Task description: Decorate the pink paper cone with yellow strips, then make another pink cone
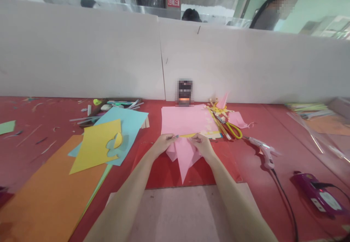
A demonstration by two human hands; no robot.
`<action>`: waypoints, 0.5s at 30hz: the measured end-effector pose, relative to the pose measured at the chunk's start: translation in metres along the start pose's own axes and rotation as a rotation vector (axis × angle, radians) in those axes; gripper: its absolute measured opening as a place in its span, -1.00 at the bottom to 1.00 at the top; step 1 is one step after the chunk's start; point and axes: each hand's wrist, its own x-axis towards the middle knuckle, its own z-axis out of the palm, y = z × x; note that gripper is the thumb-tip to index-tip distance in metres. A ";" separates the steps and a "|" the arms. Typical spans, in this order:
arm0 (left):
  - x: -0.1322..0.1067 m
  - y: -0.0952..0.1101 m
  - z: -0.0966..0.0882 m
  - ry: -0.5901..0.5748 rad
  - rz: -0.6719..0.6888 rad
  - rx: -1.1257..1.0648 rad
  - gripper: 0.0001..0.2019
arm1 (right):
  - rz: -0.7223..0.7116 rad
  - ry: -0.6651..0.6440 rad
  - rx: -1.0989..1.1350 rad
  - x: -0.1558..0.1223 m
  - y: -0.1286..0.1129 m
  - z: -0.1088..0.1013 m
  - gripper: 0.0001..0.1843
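Observation:
Between my two hands is a piece of folded pink paper [183, 158], its long pointed flap hanging down toward me over a red board [161, 174]. My left hand [165, 143] pinches the paper's upper left side. On the upper right side, my right hand [201, 145] grips it with bent fingers. A thin yellow strip [188, 135] runs along the top edge between the hands; whether it is attached cannot be made out. Just beyond lies a flat pink sheet [183, 119].
Yellow-handled scissors [234, 130] and a pink paper cone [222, 101] lie back right. A glue gun [264, 150] and purple power strip [318, 194] are farther right. Yellow [95, 147], blue [133, 121] and orange sheets [46, 183] overlap at left. A white partition [109, 52] stands behind.

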 end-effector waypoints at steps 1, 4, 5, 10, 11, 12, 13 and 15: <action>0.000 0.001 0.000 0.005 0.003 0.000 -0.63 | -0.001 -0.001 0.001 0.000 0.000 0.000 -0.71; -0.001 0.001 0.001 0.021 0.016 -0.009 -0.64 | 0.003 0.000 -0.008 -0.001 -0.003 0.000 -0.71; -0.001 0.001 0.001 0.021 0.018 -0.017 -0.65 | 0.006 0.003 -0.010 -0.001 -0.003 0.000 -0.71; 0.000 -0.003 0.000 0.038 0.021 -0.087 -0.69 | 0.013 0.034 0.033 -0.002 -0.005 0.000 -0.71; 0.000 -0.004 -0.001 0.044 0.031 -0.118 -0.70 | 0.014 0.040 0.042 -0.001 -0.005 0.000 -0.72; 0.000 -0.004 -0.002 0.048 0.046 -0.154 -0.70 | 0.015 0.046 0.048 -0.001 -0.005 -0.001 -0.72; 0.000 -0.004 -0.003 0.044 0.062 -0.190 -0.68 | 0.017 0.050 0.053 -0.001 -0.004 -0.001 -0.72; 0.000 -0.005 -0.004 0.031 0.082 -0.250 -0.66 | 0.021 0.054 0.063 -0.001 -0.004 -0.002 -0.72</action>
